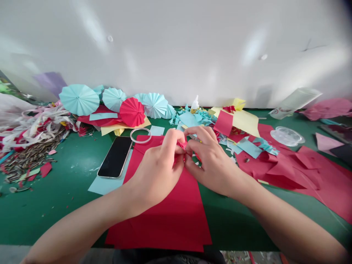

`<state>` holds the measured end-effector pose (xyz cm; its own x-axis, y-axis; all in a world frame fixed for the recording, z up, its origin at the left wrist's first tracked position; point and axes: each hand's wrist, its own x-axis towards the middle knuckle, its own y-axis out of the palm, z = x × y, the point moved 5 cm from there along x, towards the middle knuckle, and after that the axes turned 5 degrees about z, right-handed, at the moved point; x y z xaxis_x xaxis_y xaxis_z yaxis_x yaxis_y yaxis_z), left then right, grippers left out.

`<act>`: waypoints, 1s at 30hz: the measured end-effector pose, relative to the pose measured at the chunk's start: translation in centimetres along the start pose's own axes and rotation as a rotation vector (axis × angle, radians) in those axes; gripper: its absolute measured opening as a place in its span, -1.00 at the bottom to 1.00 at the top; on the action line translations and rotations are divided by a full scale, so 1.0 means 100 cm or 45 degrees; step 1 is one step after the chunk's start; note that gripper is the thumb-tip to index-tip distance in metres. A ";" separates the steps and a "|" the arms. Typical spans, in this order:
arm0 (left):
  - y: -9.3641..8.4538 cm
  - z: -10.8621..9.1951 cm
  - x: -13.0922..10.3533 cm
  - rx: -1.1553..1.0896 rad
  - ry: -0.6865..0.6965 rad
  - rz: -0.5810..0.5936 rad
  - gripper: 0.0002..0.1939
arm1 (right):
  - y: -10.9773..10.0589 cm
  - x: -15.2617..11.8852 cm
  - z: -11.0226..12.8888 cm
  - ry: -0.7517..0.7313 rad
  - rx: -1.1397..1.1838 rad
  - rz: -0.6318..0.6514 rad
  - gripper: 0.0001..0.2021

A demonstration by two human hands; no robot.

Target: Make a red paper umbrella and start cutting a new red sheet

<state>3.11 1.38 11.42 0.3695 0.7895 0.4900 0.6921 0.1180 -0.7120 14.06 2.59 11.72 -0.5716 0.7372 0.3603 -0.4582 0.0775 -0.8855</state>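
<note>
Both hands meet above a large sheet of red paper (165,220) on the green table. My left hand (162,165) is closed, its thumb and forefinger pinching a small piece of red paper (181,145). Against it, my right hand (210,157) is closed too, with its fingertips on the same piece. Most of that piece is hidden by the fingers. Left of my hands, a phone (115,157) with a dark screen lies partly on a light blue sheet (103,185). A clear ring (141,129) rests at the phone's top corner.
Pleated light blue paper rosettes (79,99) and a red rosette (132,112) stand along the white wall (176,47). Metal pins and ribbon (41,154) are heaped at left. Red paper scraps (291,165), a clear lid (287,135) and a plastic cup (294,102) lie at right.
</note>
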 end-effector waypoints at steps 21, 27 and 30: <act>-0.007 -0.002 0.005 -0.054 -0.010 -0.025 -0.65 | -0.004 0.001 -0.004 -0.042 0.196 0.091 -0.85; -0.009 -0.005 0.006 -0.076 -0.028 0.000 -0.66 | -0.007 0.002 -0.004 -0.032 0.175 0.058 -0.89; -0.008 -0.005 0.006 -0.086 -0.033 0.015 -0.67 | -0.007 0.002 -0.004 -0.039 0.170 0.063 -0.88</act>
<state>3.03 1.43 12.55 0.3623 0.8061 0.4679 0.7284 0.0684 -0.6817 14.53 2.96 12.31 -0.6153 0.7168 0.3281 -0.5145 -0.0499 -0.8560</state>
